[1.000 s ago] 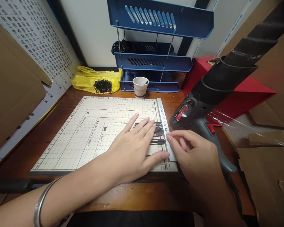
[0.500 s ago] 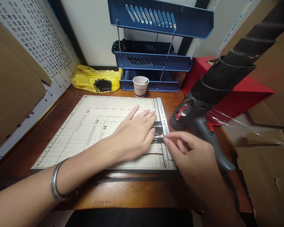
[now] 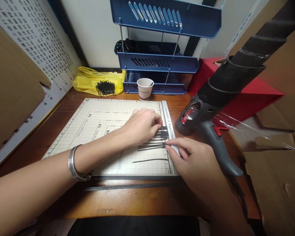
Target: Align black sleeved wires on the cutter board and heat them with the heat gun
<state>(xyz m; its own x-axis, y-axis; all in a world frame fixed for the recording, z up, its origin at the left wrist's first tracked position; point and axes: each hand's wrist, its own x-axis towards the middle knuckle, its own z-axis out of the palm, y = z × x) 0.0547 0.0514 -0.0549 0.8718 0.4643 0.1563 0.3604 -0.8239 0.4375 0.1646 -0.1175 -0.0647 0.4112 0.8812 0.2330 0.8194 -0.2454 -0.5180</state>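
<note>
Right hand (image 3: 194,154) touches black strips (image 3: 162,145) near the pale edge rail (image 3: 168,120).

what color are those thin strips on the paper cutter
The thin strips look black, clearest in the head view.

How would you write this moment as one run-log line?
left hand: curled at thin black strips | right hand: pinched near strip ends | strips on: flat white gridded paper-cutter board | behind board: white paper cup
</note>
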